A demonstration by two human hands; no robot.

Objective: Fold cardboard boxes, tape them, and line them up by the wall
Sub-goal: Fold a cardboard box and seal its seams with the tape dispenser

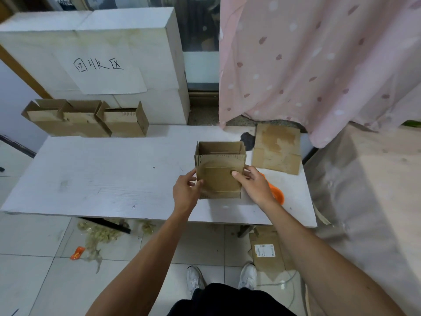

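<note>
An open-topped brown cardboard box (219, 169) stands on the white table (102, 179), right of centre. My left hand (185, 190) grips its lower left side, fingers curled on the wall. My right hand (252, 183) holds the right side, thumb pressed on the front face. Three folded boxes (86, 119) stand in a row at the table's far left, against the white wall blocks. A flat unfolded carton (276, 149) lies at the far right. An orange tape dispenser (276, 193) peeks out behind my right wrist.
White foam blocks (102, 53) with handwriting stand behind the table. A pink curtain (319, 65) hangs at the right. On the floor lie scraps of packing, an orange wrapper (77, 253) and flat cardboard (265, 252). My shoes show below.
</note>
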